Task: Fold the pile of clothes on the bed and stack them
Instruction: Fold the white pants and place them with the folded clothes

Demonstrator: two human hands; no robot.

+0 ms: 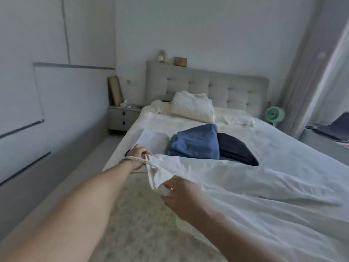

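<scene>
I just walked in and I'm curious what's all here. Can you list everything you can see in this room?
white garment: one, white, held up over the near side of the bed
blue folded clothes: one stack, blue, mid-bed
dark folded garment: one, navy or black, right of the blue stack
white folded item: one, white, left of the blue stack
bed: one, white sheet
pillows: a heap, cream, at the headboard
headboard: one, grey, tufted
nightstand: one, grey, left of the bed
fan: one, mint green, right of the bed
rug: one, beige, on the floor
left hand: grips the garment's top edge
right hand: fingers hold its lower edge
</scene>
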